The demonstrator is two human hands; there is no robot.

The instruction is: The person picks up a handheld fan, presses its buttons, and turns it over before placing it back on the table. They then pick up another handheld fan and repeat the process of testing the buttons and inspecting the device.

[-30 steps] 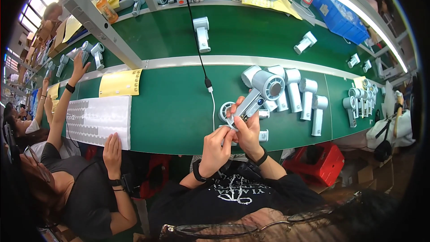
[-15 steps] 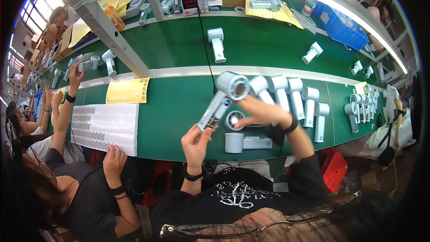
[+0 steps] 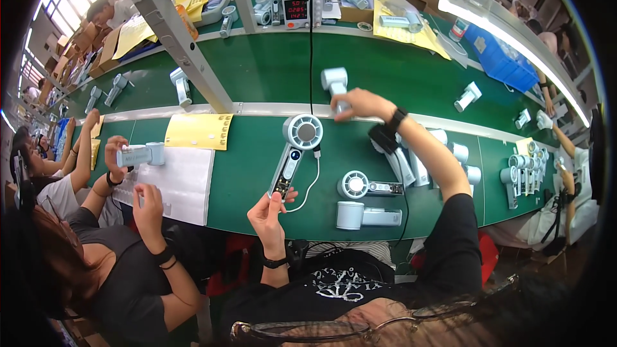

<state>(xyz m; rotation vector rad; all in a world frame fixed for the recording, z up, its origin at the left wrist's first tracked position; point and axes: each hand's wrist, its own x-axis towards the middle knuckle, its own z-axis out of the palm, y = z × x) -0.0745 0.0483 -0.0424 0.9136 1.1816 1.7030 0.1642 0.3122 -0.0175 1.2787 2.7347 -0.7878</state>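
- Green counter (image 3: 257,177): two pale-blue fans lie side by side, right of the held one.
- Held fan (image 3: 292,158): above counter, head up, slightly tilted, circuitry exposed at handle's lower end.
- Far fan (image 3: 334,80): near grey rail (image 3: 270,110), under right hand.
- Right hand (image 3: 365,103): fingers over far fan's handle; grip cannot be confirmed.
- Left hand (image 3: 267,216): fingers pinching held fan's lower end.
- White cable (image 3: 315,184): curves beside held fan.

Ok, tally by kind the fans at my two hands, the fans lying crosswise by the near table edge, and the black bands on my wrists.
Handled fans: 2, left-hand fan, right-hand fan
Crosswise fans: 2, upper fan, lower fan
Black wristbands: 2, left band, right band
Total: 6
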